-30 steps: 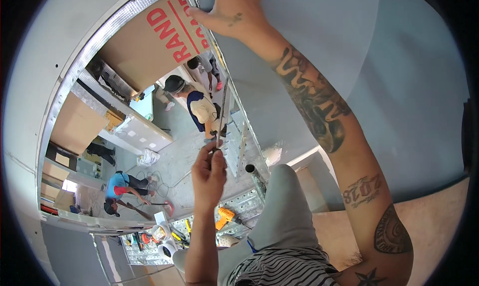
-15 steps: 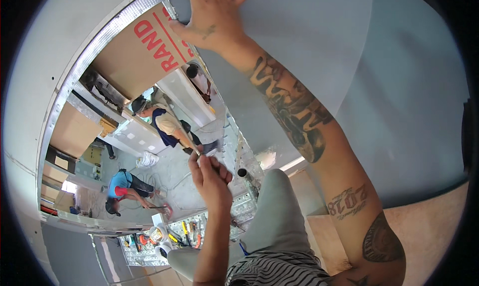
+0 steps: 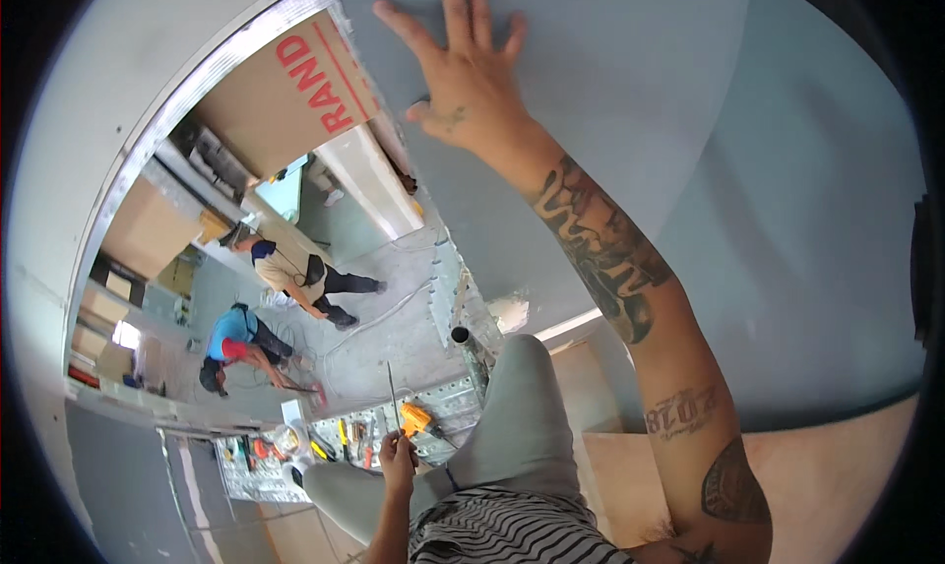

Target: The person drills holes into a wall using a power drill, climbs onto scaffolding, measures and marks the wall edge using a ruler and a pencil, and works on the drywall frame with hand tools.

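Fingers spread, my right hand (image 3: 474,92) lies flat against a large grey panel (image 3: 591,151), near its ragged left edge. It holds nothing. My left hand (image 3: 398,461) is low, in front of my lap, closed around a thin, long, pointed tool (image 3: 393,397) that sticks upward. The exact kind of tool cannot be made out. Just past this hand an orange power drill (image 3: 418,419) rests on a perforated metal platform (image 3: 335,421). Several hand tools lie farther left on it, among them a yellow-handled one (image 3: 322,450).
A metal-framed opening (image 3: 128,160) is at the left. Beyond it, one person (image 3: 295,269) in a beige shirt stands, and another (image 3: 236,343) in blue and red bends over. A brown board (image 3: 266,101) hangs above them. An upright metal pipe (image 3: 471,357) stands beside my knee.
My left hand has drawn down toward my lap with the thin tool. My right hand has slid right and down across the panel, away from its edge. The person in beige has moved lower left.
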`<state>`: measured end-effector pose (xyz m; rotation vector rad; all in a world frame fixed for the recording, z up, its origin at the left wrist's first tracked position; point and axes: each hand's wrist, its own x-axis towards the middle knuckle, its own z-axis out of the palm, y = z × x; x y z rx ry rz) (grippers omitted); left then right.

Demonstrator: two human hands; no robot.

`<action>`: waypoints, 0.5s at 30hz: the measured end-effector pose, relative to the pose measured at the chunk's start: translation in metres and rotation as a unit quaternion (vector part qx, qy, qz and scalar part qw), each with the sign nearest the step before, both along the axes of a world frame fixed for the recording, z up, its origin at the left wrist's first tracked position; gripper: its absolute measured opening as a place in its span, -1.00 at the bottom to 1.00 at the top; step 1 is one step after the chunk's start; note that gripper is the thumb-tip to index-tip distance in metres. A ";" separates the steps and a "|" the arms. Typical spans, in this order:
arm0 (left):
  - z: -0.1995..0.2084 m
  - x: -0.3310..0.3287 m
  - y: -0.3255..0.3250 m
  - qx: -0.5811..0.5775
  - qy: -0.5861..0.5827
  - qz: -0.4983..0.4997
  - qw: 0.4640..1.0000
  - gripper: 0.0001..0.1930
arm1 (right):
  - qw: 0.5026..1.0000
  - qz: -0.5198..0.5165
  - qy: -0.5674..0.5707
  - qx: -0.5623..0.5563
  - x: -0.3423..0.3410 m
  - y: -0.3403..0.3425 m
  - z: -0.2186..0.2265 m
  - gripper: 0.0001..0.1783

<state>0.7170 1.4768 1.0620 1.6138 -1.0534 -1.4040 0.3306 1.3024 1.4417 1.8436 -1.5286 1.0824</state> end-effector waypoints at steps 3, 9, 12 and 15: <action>-0.007 -0.016 -0.004 0.020 0.004 0.012 1.000 -0.79 | 0.998 -0.053 0.003 -0.026 0.008 -0.001 -0.002 0.15; -0.038 -0.043 0.005 -0.022 0.103 -0.089 0.991 -0.80 | 0.995 -0.100 0.021 -0.020 0.008 0.011 -0.011 0.19; -0.071 -0.039 0.011 -0.033 0.010 -0.100 0.994 -0.77 | 0.982 0.027 -0.033 -0.183 0.016 -0.005 -0.076 -0.28; -0.083 -0.031 0.000 0.086 0.029 -0.079 0.993 -0.89 | 0.982 0.093 -0.133 -0.092 0.069 0.020 -0.207 -0.44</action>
